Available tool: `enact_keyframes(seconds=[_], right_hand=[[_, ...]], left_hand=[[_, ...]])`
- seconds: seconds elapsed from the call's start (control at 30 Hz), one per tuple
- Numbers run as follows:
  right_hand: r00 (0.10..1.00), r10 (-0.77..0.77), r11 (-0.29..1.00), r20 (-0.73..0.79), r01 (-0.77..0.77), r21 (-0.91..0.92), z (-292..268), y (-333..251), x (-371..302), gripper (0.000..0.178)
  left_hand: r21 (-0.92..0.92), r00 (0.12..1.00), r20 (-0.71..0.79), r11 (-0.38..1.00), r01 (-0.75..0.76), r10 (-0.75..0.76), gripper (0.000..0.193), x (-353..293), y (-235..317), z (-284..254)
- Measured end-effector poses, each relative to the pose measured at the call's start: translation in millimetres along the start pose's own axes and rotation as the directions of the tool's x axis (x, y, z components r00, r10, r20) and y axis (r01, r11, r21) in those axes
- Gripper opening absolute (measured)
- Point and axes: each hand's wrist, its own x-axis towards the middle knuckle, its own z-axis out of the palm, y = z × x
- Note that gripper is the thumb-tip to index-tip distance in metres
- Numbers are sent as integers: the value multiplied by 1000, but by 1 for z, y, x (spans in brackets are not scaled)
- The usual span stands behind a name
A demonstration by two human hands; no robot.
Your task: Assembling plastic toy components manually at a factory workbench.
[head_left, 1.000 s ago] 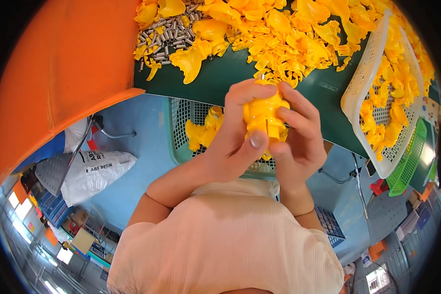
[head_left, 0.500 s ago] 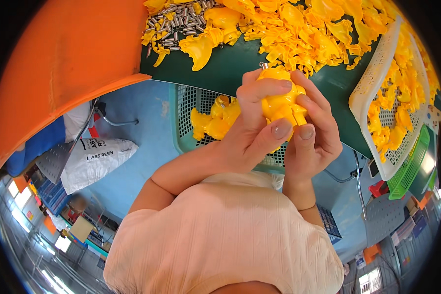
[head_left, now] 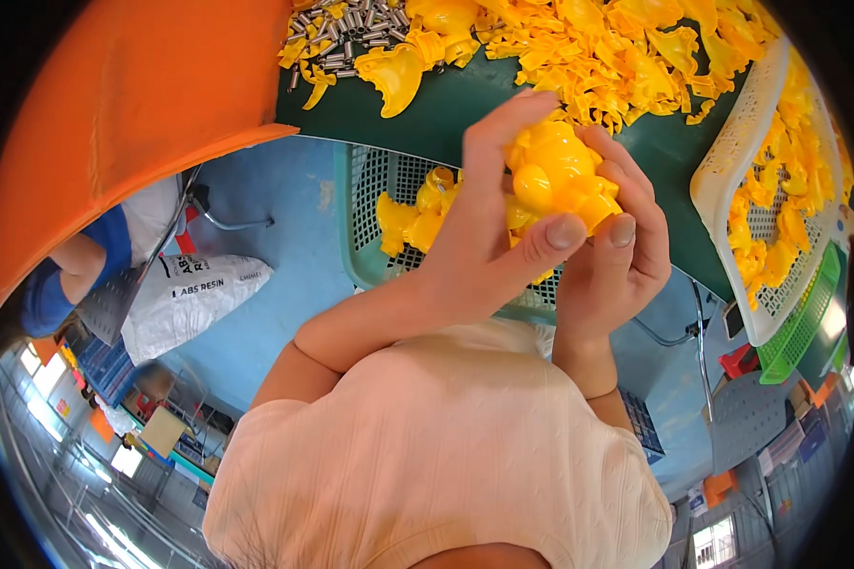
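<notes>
Both my hands hold a glossy yellow plastic figure (head_left: pixel 562 171) with rounded, bulging parts above the near edge of the dark green table (head_left: pixel 465 119). My left hand (head_left: pixel 493 209) reaches round its left side, with the thumb at its lower end and the index finger stretched along its far end. From the right, my right hand (head_left: pixel 626 256) grips it between curled fingers and thumb. The fingers hide part of its sides. Below it, a green mesh basket (head_left: pixel 359 213) contains several similar yellow pieces (head_left: pixel 416 223), partly covered by my left arm.
Yellow plastic scraps (head_left: pixel 617 57) are heaped on the table's far side, beside small metal tubes (head_left: pixel 356 33). A white basket (head_left: pixel 716 180) of yellow pieces stands at right, by a green basket (head_left: pixel 799 318). An orange panel (head_left: pixel 142 104) borders the left; a white sack (head_left: pixel 194 308) lies below.
The yellow figure has turned in my hands. My left index finger has straightened toward its far end. The metal bit seen at its top is now out of sight. Another person's arm appears at far left.
</notes>
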Motion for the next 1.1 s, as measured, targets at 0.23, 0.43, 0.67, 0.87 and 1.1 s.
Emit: enact_keyframes(seconds=[0.23,0.43,0.67,0.87,1.1], right_hand=[[995,-90,996,-52,90,2,10,4,-3,24],[997,-72,990,-3,71,-120,14,-5,-3,28],[998,-66,983,-5,64,-174,14,-7,-4,29],[993,-116,993,9,116,-1,8,-3,0,27],[988,-127,992,88,126,15,3,-5,3,29]], left_hand=[[609,981,145,770,-189,126,59,-1,2,-10],[553,895,84,727,-407,438,37,4,-17,-6],[500,878,31,753,-428,478,34,1,-18,-4],[425,880,66,785,-451,470,30,2,-11,-3],[472,906,159,776,-419,392,23,4,1,-16]])
